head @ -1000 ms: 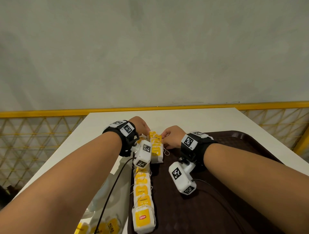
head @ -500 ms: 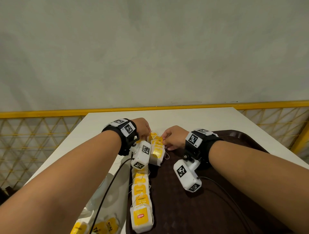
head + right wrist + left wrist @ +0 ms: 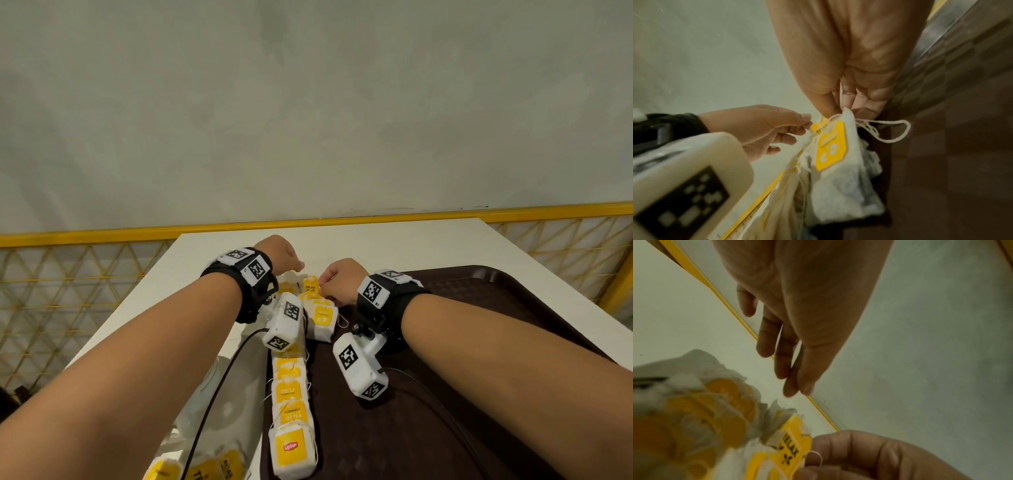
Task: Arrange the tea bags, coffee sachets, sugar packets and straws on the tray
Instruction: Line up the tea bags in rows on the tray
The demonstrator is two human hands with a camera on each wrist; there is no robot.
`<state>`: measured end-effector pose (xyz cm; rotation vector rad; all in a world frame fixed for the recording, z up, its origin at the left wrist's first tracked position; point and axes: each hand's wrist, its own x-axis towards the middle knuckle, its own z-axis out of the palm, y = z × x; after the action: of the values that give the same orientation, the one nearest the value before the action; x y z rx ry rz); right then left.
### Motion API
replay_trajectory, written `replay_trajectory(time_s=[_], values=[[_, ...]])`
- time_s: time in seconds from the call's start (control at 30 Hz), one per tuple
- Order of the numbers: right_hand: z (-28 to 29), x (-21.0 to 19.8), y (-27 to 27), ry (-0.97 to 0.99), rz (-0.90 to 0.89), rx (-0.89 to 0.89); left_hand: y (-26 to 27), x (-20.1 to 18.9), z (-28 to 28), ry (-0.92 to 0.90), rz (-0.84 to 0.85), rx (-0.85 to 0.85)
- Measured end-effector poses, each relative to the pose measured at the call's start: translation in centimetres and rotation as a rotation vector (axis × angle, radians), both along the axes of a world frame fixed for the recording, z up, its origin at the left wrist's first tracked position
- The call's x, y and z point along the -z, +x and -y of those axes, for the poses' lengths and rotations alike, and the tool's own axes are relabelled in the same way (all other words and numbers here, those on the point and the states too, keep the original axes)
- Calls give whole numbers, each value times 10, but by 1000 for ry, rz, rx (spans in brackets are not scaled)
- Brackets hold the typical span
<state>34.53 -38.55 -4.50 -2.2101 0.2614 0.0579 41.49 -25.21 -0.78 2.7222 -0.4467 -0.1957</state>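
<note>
A row of white tea bags with yellow tags lies along the left edge of the brown tray. Both hands are at the row's far end. My right hand pinches the farthest tea bag by its top edge and "RELAX" tag, its string hanging in a loop. My left hand hovers just left of that tag. Its fingers are fairly straight, thumb and forefinger tips are together, and nothing shows between them.
The tray sits on a white table against a grey wall, with yellow railing on both sides. A clear plastic bag with more tea bags lies left of the tray's near corner. A black cable crosses it.
The yellow tag now stands upright between the hands, raised by the right hand. The left hand has drawn slightly away from the tea bags. The row on the tray is unchanged.
</note>
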Motion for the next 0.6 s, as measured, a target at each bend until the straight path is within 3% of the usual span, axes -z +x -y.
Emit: replay_trajectory(time_s=[0.17,0.33,0.6], values=[[1,2,0,35,33,24,-7,-2,2,67,-93,61],[5,0,-2,145,2,66,-7,3,7,104,-55,44],[2,1,-4,155,77,81,-5,4,8,127,-24,22]])
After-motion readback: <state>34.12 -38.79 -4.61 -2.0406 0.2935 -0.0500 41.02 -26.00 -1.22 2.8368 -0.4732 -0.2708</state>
